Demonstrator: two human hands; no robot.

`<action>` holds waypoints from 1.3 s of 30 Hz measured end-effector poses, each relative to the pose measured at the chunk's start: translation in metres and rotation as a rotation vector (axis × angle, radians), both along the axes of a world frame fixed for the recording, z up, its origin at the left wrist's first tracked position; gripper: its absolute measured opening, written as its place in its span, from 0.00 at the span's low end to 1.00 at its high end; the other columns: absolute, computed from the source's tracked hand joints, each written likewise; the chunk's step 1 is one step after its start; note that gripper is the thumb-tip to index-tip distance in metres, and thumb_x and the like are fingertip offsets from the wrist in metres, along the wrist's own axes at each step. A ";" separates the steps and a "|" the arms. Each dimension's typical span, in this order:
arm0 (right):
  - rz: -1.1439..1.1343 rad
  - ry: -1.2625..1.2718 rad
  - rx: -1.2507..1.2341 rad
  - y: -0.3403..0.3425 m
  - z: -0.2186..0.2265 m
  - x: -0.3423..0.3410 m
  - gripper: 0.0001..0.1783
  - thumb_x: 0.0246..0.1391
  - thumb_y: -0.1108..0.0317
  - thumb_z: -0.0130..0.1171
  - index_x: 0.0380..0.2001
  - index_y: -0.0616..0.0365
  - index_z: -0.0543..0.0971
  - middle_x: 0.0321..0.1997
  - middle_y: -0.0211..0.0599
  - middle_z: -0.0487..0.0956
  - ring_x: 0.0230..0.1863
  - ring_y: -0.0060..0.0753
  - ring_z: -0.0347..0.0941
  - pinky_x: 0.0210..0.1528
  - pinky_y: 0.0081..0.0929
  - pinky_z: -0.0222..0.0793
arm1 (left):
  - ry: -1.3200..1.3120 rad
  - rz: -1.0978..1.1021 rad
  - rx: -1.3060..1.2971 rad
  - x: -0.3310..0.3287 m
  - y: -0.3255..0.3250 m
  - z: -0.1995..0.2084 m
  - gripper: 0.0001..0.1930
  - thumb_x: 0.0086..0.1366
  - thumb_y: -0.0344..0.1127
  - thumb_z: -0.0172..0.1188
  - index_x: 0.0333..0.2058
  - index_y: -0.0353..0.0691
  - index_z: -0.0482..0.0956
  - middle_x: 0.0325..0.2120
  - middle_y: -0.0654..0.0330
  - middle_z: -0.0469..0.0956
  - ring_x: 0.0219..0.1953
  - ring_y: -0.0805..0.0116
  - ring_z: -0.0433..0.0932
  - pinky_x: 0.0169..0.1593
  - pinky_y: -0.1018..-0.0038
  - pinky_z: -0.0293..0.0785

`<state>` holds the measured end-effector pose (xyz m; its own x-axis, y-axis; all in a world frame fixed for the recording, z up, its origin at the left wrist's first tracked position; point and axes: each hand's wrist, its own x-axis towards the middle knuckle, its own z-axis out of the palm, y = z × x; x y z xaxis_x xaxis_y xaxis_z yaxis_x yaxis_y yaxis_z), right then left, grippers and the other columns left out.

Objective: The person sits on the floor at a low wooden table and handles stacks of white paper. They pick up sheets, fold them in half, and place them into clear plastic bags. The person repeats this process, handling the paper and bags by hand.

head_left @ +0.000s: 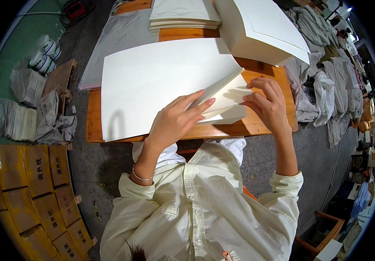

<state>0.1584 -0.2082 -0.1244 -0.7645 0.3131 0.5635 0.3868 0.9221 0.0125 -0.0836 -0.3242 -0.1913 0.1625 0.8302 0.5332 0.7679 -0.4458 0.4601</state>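
Pale shirt nearest, both hands at the turned-up corner of the white paper

Closest to my camera is the wearer's pale shirt (198, 204), below the fingers and filling the lower middle of my view. Under the hands I make out an orange-brown wooden table (94, 122), standing on a dark grey floor (261, 169).

The large white paper (152, 78) lies on the table, spreading mostly to the left of the fingers and beyond them. Its near right part is bent up into layered, cream-looking leaves (236, 83), directly between the two hands. On the left hand (174, 119) I see fingers slightly parted, reaching over the bent layers; whether they grip, I cannot tell. On the right hand (268, 102) the fingers are curled, with thumb and fingertips at the outer edge of the leaves; I cannot tell whether they pinch it.

Past the fingertips, straight ahead, sits a paper stack (185, 11), with clear plastic film (118, 48) to its left. Ahead of the right fingers stands a taller white pile (279, 35), its top sheets overhanging. Well left of the fingers I find brown cartons (13, 165) and wrapped bundles (18, 119); well right, heaped greyish sacks (318, 87). From here, the left hand itself covers part of the fold.
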 end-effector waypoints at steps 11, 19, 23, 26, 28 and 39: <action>0.061 0.550 -1.651 0.034 -0.036 0.030 0.43 0.62 0.32 0.30 0.50 0.64 0.71 0.51 0.48 0.76 0.51 0.39 0.74 0.57 0.37 0.68 | -0.064 0.058 -0.002 0.004 -0.007 0.013 0.28 0.58 0.19 0.51 0.57 0.48 0.73 0.48 0.51 0.76 0.45 0.55 0.77 0.48 0.66 0.77; -0.067 0.486 -2.073 0.104 -0.038 -0.047 0.37 0.58 0.39 0.48 0.53 0.64 0.71 0.50 0.49 0.76 0.47 0.43 0.77 0.47 0.41 0.79 | 0.139 -0.007 0.158 0.005 -0.013 0.017 0.28 0.58 0.21 0.50 0.58 0.49 0.72 0.51 0.56 0.75 0.48 0.61 0.78 0.52 0.69 0.78; -0.354 0.212 -1.934 0.076 -0.018 -0.066 0.25 0.59 0.68 0.55 0.58 0.64 0.66 0.51 0.50 0.75 0.48 0.39 0.76 0.49 0.38 0.77 | 0.222 -0.048 0.109 0.004 -0.046 0.024 0.29 0.58 0.29 0.59 0.60 0.49 0.69 0.55 0.59 0.72 0.56 0.61 0.73 0.57 0.65 0.75; -0.084 0.481 -1.845 0.050 -0.020 -0.050 0.20 0.57 0.69 0.57 0.52 0.64 0.71 0.47 0.42 0.78 0.47 0.31 0.76 0.46 0.26 0.77 | 0.072 -0.040 0.006 -0.020 -0.074 0.039 0.37 0.58 0.43 0.63 0.65 0.48 0.60 0.62 0.54 0.63 0.64 0.57 0.63 0.65 0.59 0.61; -0.053 0.505 -1.684 0.023 0.015 -0.040 0.21 0.58 0.68 0.57 0.53 0.64 0.70 0.47 0.45 0.77 0.46 0.32 0.76 0.45 0.27 0.77 | -0.097 0.297 -0.080 -0.064 -0.094 0.051 0.49 0.54 0.49 0.68 0.67 0.38 0.50 0.67 0.50 0.53 0.68 0.53 0.52 0.69 0.58 0.48; 0.313 0.930 -1.039 0.010 0.081 0.011 0.17 0.57 0.67 0.61 0.47 0.61 0.71 0.43 0.35 0.77 0.44 0.23 0.73 0.48 0.24 0.68 | -0.974 0.031 -0.045 -0.165 -0.069 0.154 0.19 0.66 0.39 0.58 0.50 0.32 0.73 0.43 0.59 0.77 0.43 0.71 0.76 0.48 0.76 0.69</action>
